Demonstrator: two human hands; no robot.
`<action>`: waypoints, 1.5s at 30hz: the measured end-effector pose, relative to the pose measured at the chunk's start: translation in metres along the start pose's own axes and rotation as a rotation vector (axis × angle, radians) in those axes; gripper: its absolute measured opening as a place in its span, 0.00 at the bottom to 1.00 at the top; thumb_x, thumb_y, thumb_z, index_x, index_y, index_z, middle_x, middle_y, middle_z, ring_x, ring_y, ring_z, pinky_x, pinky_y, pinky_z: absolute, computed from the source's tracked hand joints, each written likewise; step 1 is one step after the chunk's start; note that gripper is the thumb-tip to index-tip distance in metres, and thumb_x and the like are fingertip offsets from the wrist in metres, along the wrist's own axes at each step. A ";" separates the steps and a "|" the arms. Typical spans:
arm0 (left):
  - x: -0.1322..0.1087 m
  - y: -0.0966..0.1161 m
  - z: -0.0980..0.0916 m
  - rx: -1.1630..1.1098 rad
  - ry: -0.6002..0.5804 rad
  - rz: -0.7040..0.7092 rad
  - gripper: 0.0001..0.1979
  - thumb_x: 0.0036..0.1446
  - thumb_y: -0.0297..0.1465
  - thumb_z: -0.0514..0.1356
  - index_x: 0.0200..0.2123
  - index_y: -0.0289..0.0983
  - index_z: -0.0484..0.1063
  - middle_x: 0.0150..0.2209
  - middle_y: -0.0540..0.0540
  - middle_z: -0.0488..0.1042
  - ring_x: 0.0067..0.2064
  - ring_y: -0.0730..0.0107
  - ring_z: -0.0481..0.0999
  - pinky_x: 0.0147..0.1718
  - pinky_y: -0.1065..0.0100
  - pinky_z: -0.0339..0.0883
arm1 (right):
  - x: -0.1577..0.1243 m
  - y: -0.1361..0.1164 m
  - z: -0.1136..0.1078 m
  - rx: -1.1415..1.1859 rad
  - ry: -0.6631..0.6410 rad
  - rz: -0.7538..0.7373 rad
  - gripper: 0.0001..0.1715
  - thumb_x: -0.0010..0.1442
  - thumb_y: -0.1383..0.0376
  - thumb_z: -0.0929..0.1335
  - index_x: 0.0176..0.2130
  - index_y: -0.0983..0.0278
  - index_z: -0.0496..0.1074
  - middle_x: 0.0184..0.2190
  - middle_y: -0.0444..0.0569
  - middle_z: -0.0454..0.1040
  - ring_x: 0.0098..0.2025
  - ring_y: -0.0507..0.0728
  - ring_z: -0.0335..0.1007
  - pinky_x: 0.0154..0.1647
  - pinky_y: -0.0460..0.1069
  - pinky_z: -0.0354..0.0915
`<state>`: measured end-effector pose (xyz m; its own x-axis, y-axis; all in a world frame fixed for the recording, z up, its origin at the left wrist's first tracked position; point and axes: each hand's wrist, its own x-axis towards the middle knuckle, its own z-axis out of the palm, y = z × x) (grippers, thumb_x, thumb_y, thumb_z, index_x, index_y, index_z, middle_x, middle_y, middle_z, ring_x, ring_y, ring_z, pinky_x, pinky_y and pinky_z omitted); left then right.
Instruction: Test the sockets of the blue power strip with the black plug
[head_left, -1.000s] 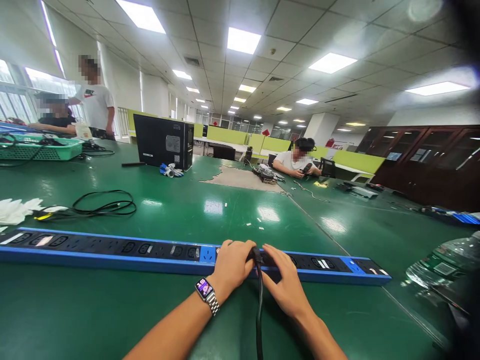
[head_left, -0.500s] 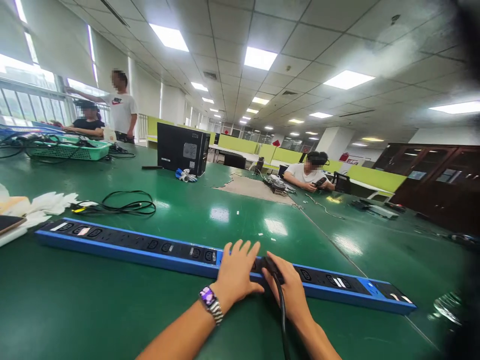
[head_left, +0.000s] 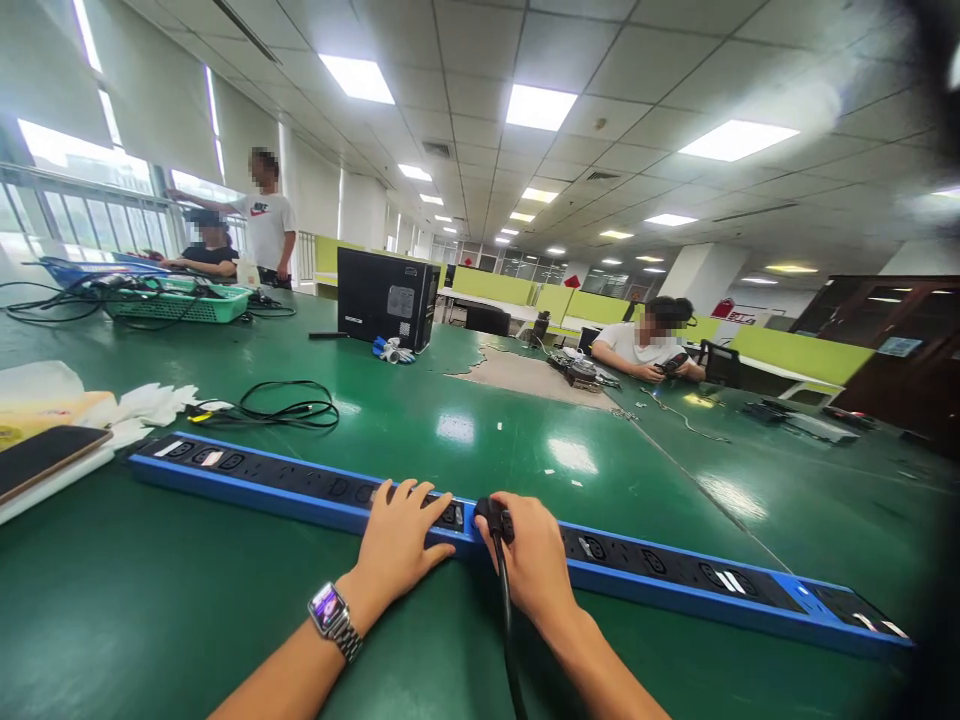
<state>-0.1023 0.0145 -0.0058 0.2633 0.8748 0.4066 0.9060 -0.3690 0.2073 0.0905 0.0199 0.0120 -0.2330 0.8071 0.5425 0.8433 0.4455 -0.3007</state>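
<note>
A long power strip (head_left: 300, 488), blue-sided with a black socket face, lies across the green table in front of me. My left hand (head_left: 401, 540) rests on it left of its middle, palm down with the fingers spread. In my right hand (head_left: 536, 560) is a black power plug (head_left: 491, 515), gripped at the strip just right of a blue section. From the plug a black cord (head_left: 508, 620) runs down toward me. The plug's front and the socket beneath it are hidden, so I cannot tell whether it is inserted.
Behind the strip lie a coiled black cable (head_left: 289, 405) and a black computer case (head_left: 382, 300) with gloves (head_left: 394, 350) beside it. A phone (head_left: 49, 460) and tissues (head_left: 154, 405) sit at left, near a green basket (head_left: 180, 305) of cables. Several people are farther back.
Both hands have shifted left along the strip, the right one carrying the plug closer to the blue section. The view has turned slightly left.
</note>
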 end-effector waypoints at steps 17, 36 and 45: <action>0.001 0.002 -0.003 0.000 0.003 -0.026 0.28 0.52 0.43 0.67 0.56 0.46 0.70 0.57 0.43 0.71 0.60 0.48 0.65 0.60 0.42 0.51 | 0.015 -0.011 -0.009 -0.012 -0.200 0.222 0.15 0.62 0.56 0.64 0.46 0.58 0.71 0.35 0.48 0.77 0.38 0.57 0.73 0.36 0.48 0.62; 0.001 0.002 -0.005 -0.025 -0.003 -0.026 0.27 0.54 0.43 0.65 0.56 0.45 0.70 0.58 0.43 0.71 0.60 0.48 0.64 0.60 0.42 0.48 | 0.025 -0.006 -0.016 -0.082 -0.203 0.049 0.11 0.62 0.59 0.63 0.34 0.59 0.73 0.25 0.46 0.76 0.26 0.54 0.68 0.27 0.46 0.54; 0.003 0.000 -0.004 -0.016 -0.008 -0.022 0.27 0.53 0.43 0.65 0.56 0.45 0.69 0.58 0.42 0.70 0.60 0.49 0.64 0.60 0.42 0.49 | 0.027 0.001 -0.019 -0.078 -0.252 0.057 0.13 0.63 0.57 0.62 0.34 0.59 0.73 0.24 0.45 0.75 0.24 0.53 0.67 0.26 0.46 0.54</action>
<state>-0.1028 0.0158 -0.0006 0.2467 0.8852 0.3944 0.9060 -0.3551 0.2303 0.0941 0.0348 0.0418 -0.2892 0.9054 0.3109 0.8909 0.3734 -0.2586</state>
